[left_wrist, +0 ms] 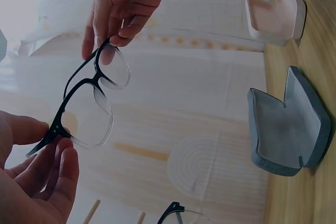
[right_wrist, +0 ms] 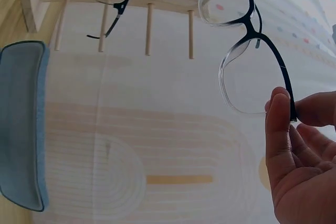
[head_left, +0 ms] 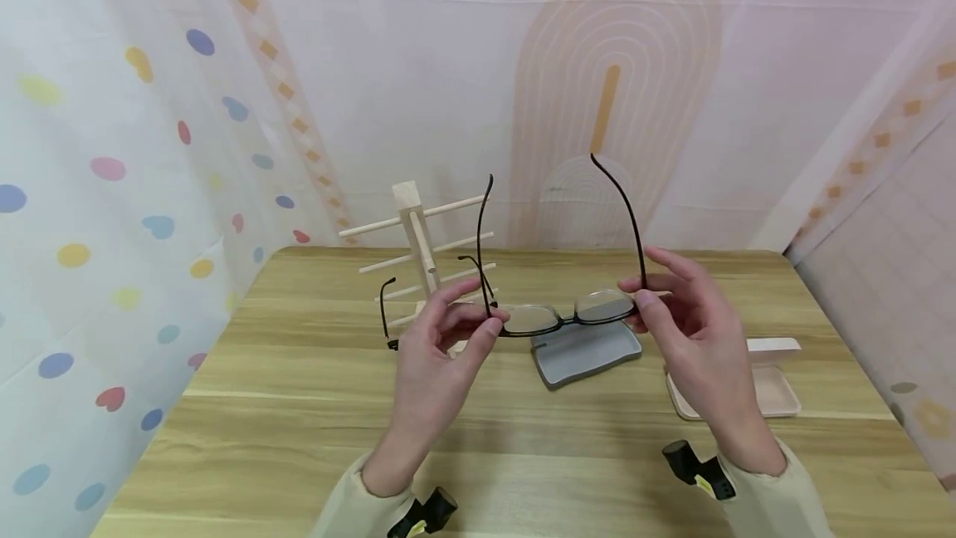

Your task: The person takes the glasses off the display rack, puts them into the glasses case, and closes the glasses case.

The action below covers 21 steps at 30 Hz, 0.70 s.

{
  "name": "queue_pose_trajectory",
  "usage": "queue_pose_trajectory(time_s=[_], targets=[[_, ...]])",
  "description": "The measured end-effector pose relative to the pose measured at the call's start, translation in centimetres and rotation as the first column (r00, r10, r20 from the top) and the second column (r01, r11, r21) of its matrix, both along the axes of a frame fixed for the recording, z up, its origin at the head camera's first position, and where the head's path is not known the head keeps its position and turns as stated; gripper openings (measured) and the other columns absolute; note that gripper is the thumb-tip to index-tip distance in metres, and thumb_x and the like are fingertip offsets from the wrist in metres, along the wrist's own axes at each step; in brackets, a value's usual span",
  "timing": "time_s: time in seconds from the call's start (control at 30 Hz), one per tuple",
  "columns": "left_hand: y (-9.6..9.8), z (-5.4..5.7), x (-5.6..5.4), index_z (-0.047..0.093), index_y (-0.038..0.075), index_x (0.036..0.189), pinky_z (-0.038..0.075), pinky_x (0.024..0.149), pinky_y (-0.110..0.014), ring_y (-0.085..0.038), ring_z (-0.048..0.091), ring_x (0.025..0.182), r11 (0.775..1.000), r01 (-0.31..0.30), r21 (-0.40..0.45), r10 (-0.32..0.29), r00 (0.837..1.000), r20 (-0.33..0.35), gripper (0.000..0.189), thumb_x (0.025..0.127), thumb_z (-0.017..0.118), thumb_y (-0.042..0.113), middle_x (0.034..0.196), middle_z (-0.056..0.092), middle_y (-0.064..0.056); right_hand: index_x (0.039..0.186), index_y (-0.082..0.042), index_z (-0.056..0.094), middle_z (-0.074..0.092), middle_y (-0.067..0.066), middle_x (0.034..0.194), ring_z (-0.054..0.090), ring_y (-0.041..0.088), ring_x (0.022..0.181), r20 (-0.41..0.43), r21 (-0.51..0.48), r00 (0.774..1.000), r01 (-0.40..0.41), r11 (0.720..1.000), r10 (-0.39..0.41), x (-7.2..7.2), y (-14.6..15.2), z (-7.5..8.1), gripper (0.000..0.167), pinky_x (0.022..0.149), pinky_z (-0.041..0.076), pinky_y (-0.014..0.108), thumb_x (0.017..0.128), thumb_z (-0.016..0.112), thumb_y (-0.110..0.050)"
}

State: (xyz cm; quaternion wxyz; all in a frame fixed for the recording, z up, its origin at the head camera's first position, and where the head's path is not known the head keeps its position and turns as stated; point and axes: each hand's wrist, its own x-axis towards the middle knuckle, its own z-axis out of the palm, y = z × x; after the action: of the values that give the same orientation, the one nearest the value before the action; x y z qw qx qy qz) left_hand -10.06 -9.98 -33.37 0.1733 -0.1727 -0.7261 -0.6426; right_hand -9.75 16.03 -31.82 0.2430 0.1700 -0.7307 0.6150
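A pair of eyeglasses (head_left: 569, 321) with dark upper rims and clear lower rims is held up above the table, both temples unfolded and pointing up in the head view. My left hand (head_left: 441, 359) pinches one hinge corner between thumb and fingers. At the opposite corner, my right hand (head_left: 698, 339) grips the frame the same way. Behind the lenses lies an open grey-blue glasses case (left_wrist: 315, 121). A second pair of glasses (right_wrist: 122, 8) rests on a wooden display rack (head_left: 418, 243); in the head view my left hand hides much of it.
A pale pink and white case (head_left: 780, 397) stands open on the wooden table (head_left: 299, 422), partly behind my right hand. Thin pegs stick out from both sides of the rack. A patterned curtain (head_left: 418, 90) hangs behind the table and along its left side.
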Motion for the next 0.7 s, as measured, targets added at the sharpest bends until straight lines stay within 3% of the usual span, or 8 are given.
queue_pose_trajectory(time_s=[0.2, 0.47, 0.7], targets=[[0.6, -1.0, -0.4, 0.063, -0.002, 0.124, 0.059, 0.082, -0.025, -0.017, 0.072, 0.09, 1.0, 0.006, 0.026, -0.007, 0.999, 0.031, 0.035, 0.091, 0.073, -0.006, 0.101, 0.076, -0.013, 0.138, 0.003, 0.056, 0.076, 0.003, 0.104, 0.071, 0.011, 0.072, 0.021, 0.013, 1.0, 0.012, 1.0, -0.012, 0.1, 0.3, -0.9, 0.044, 0.068, 0.059, 0.021, 0.096, 0.06, 0.015], [1.1, -2.4, -1.0, 0.066, -0.004, 0.12, 0.059, 0.079, -0.024, -0.006, 0.067, 0.091, 1.0, 0.0, 0.029, 0.0, 1.0, 0.002, 0.031, 0.091, 0.072, -0.01, 0.103, 0.073, -0.015, 0.132, 0.005, 0.057, 0.073, 0.0, 0.107, 0.072, 0.01, 0.084, 0.031, 0.09, 0.998, 0.048, 0.995, -0.051, 0.3, 0.6, -2.2, 0.038, 0.074, 0.06, 0.02, 0.096, 0.062, 0.013], [1.6, -3.4, -1.2, 0.067, -0.002, 0.121, 0.06, 0.08, -0.027, -0.014, 0.069, 0.089, 0.999, 0.011, 0.043, -0.012, 0.999, 0.033, 0.031, 0.091, 0.074, -0.008, 0.099, 0.071, -0.014, 0.131, 0.005, 0.058, 0.069, 0.007, 0.105, 0.072, 0.01, 0.082, 0.037, 0.109, 0.997, 0.057, 0.992, -0.062, 0.3, 1.1, -3.1, 0.038, 0.072, 0.059, 0.018, 0.095, 0.061, 0.015]])
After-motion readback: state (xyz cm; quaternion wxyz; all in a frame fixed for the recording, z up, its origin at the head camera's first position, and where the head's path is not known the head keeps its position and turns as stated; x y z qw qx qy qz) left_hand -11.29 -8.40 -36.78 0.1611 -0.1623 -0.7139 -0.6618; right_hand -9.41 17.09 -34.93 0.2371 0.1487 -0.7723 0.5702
